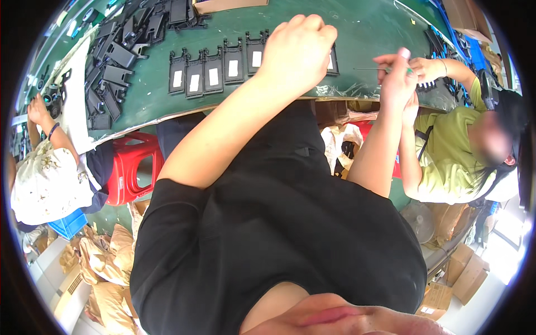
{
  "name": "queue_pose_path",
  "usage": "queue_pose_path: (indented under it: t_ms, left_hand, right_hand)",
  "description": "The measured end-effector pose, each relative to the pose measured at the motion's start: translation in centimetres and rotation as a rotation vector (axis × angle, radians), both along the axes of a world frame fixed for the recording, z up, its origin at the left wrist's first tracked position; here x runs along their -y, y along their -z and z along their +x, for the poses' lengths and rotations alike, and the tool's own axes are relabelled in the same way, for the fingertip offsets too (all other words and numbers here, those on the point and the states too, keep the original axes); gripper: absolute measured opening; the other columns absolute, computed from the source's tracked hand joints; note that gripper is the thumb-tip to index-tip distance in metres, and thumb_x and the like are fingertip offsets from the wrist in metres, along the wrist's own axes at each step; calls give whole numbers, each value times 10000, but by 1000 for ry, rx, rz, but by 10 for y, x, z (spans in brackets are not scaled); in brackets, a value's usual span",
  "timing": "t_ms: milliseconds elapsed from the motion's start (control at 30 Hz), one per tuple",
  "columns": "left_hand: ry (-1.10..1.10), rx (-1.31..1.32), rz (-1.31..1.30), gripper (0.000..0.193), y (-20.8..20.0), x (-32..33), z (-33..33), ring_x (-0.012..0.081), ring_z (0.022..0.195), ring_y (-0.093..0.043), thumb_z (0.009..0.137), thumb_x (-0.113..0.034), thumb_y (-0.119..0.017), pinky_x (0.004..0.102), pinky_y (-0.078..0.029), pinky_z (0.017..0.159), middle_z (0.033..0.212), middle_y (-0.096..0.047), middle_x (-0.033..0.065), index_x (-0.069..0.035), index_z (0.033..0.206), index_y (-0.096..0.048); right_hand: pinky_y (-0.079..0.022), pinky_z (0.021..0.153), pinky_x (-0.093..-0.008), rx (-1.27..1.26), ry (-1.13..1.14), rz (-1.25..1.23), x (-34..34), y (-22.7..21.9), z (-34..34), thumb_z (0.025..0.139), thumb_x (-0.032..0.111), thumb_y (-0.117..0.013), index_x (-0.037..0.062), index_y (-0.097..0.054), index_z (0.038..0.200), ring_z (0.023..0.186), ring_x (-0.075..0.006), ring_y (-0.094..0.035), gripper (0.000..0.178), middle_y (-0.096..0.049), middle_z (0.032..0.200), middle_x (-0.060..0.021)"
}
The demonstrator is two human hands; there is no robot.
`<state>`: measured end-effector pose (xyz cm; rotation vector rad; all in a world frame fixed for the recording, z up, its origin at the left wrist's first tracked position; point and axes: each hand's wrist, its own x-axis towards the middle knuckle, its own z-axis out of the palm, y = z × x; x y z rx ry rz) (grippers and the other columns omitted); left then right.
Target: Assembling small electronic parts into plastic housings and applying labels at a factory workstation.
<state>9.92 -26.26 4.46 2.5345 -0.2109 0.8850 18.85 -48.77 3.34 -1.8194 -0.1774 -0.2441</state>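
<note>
My left hand (298,49) is over the right part of a row of flat black plastic parts, its fingers curled and their tips hidden beneath it. Whatever it grips there cannot be made out. Several parts in the row, such as this black plastic plate (213,64), bear a white rectangular label and have small prongs at the far end. Off to the right, my right hand (397,79) is raised near the table's front edge, closed on a thin metal pick (365,68). A bit of green shows on the tool at the fingers.
A pile of black plastic parts (120,56) covers the left of the green table (167,106). A cardboard box (229,4) stands at the far edge. Close by on the right, a co-worker in yellow-green (446,151) works; another person (50,184) is at left, beside a red stool (131,167).
</note>
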Motion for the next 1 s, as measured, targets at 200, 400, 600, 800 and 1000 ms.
queue_pose_path:
  t_ms: [200, 400, 600, 800, 1000]
  left_hand:
    - [-102, -138, 145, 300, 15, 32, 34, 269, 1029, -672, 718, -60, -768, 432, -534, 886, 996, -714, 106, -40, 1012, -711]
    - [52, -154, 93, 278, 32, 27, 47, 317, 1067, -687, 736, 11, -735, 446, -577, 921, 989, -732, 148, 0, 1004, -665]
    - [110, -265, 50, 193, 35, 24, 49, 322, 1097, -683, 782, 12, -729, 431, -609, 906, 1015, -729, 157, 18, 971, -691]
    - [104, -312, 70, 191, 34, 21, 49, 289, 1125, -679, 840, -139, -816, 416, -611, 932, 1030, -724, 112, -6, 970, -770]
    - [97, -381, 101, 201, 27, 20, 48, 288, 1125, -678, 835, -147, -825, 412, -615, 925, 1037, -714, 114, -1, 965, -780]
  right_hand:
    - [-532, 614, -250, -285, -164, -392, 14, -10, -13, 1009, 330, -695, 9, -813, 926, 651, -84, -672, 352, -774, 774, -41]
    - [-574, 722, -284, -59, -364, 45, 1, 3, -11, 1098, 203, -484, -57, -763, 1130, 890, -192, -747, 383, -787, 1077, -164]
    - [-572, 718, -261, 146, -357, 80, -10, 43, -18, 1042, 26, -533, -48, -754, 1121, 868, -144, -722, 245, -778, 1100, -122]
    - [-571, 742, -268, 168, -315, -47, -8, 47, -18, 1033, 34, -571, -45, -762, 1068, 808, -122, -713, 210, -797, 978, -101]
    - [-563, 739, -291, 272, -300, -56, -15, 51, -15, 1078, 163, -603, -40, -773, 1001, 775, -149, -707, 275, -786, 905, -101]
